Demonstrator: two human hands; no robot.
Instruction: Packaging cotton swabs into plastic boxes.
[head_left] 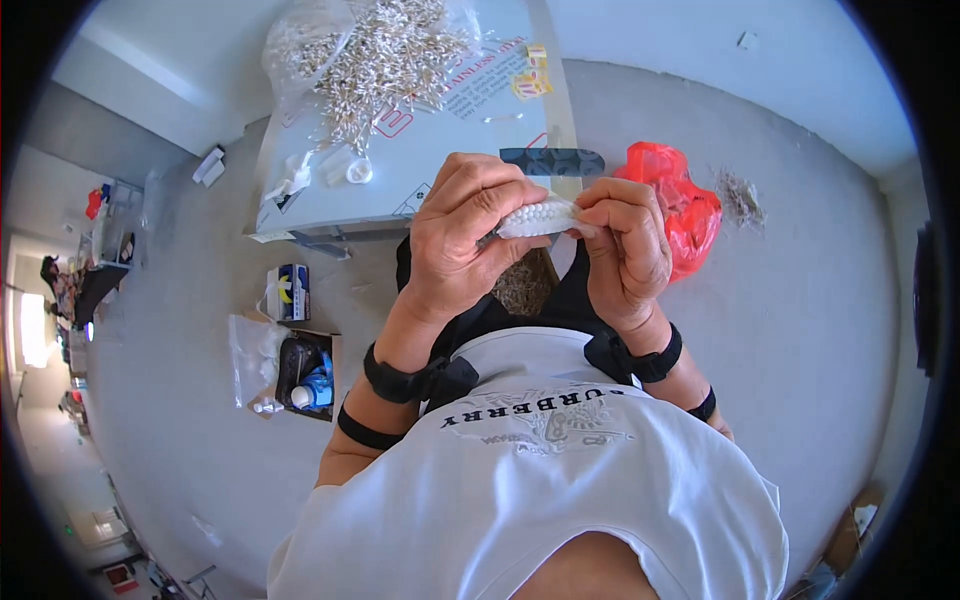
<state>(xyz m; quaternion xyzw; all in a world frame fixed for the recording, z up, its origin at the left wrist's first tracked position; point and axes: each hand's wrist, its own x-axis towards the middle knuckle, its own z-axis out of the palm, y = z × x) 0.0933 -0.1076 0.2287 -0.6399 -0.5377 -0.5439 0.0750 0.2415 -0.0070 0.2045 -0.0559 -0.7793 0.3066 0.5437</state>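
Note:
In front of my chest is a packed bundle of cotton swabs (pixel 538 218) in a clear plastic bag, its white tips in tight rows. My left hand (pixel 462 235) is closed round the bundle's left side, thumb below and fingers above. At the other end, the bag's edge is pinched between the thumb and fingers of my right hand (pixel 630 245). Beyond my hands, a large heap of loose cotton swabs (pixel 395 60) spills from a clear bag onto the table (pixel 330 205). One stray swab (pixel 502 118) lies apart from the heap.
A white ring-shaped piece (pixel 359 171), yellow labels (pixel 533 75) and a dark tray with round hollows (pixel 552 162) are at the table. On the floor are a red plastic bag (pixel 695 225), scattered swabs (pixel 740 200), a small box (pixel 290 292) and an open carton with a blue bottle (pixel 316 390).

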